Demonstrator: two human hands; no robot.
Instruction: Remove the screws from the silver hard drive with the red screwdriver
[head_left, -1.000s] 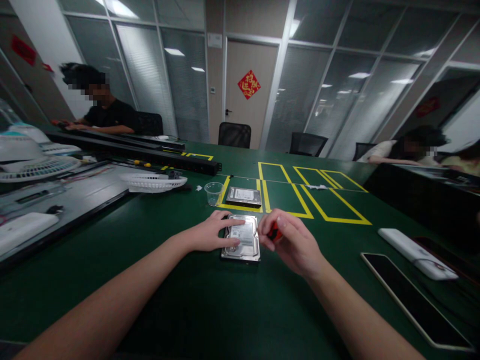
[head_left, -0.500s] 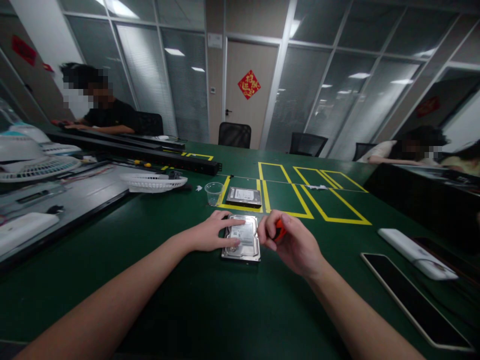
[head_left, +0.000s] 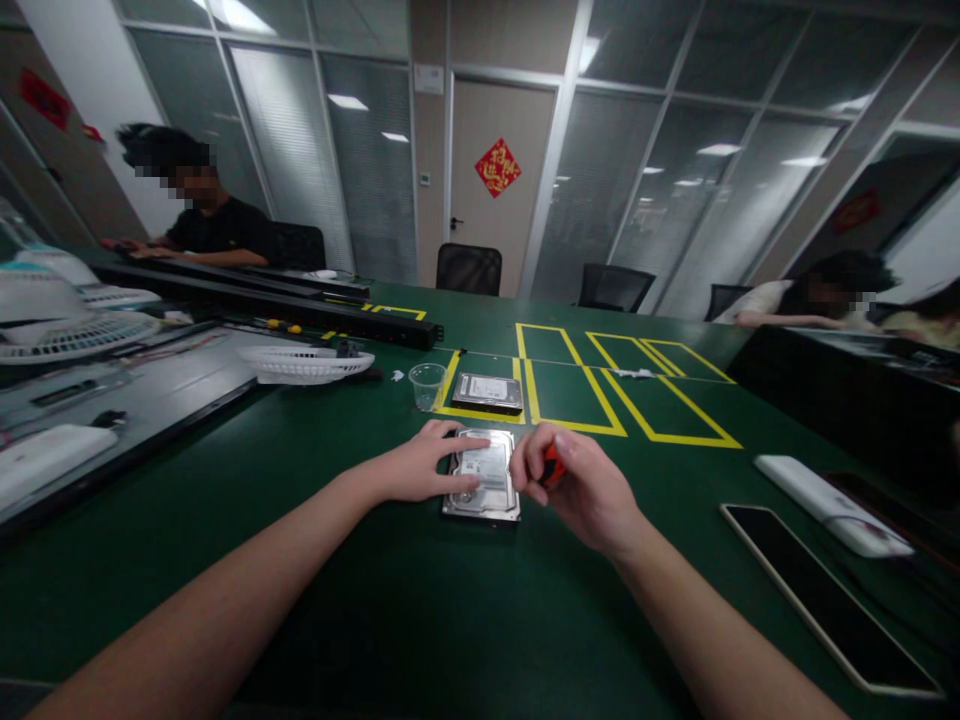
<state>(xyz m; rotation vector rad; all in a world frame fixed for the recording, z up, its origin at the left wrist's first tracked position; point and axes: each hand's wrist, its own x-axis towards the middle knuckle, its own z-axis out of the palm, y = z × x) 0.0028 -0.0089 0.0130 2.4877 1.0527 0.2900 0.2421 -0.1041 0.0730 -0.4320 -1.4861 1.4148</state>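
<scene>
A silver hard drive lies flat on the green table in front of me. My left hand holds it from the left, thumb and forefinger stretched across its top face and the other fingers by its far left corner. At the drive's right edge, my right hand is closed round an orange and black screwdriver. Only part of the handle shows; the fingers hide its shaft and tip. Just beyond, a second hard drive sits within yellow tape, beside a clear plastic cup.
To the right are a phone and a white power strip with a cable. Fan parts and a large metal panel occupy the left. Yellow tape frames mark the table. Other people sit at the far left and right.
My right hand has shifted slightly left with the screwdriver, closer over the drive's right edge. The left hand and both drives have stayed in place.
</scene>
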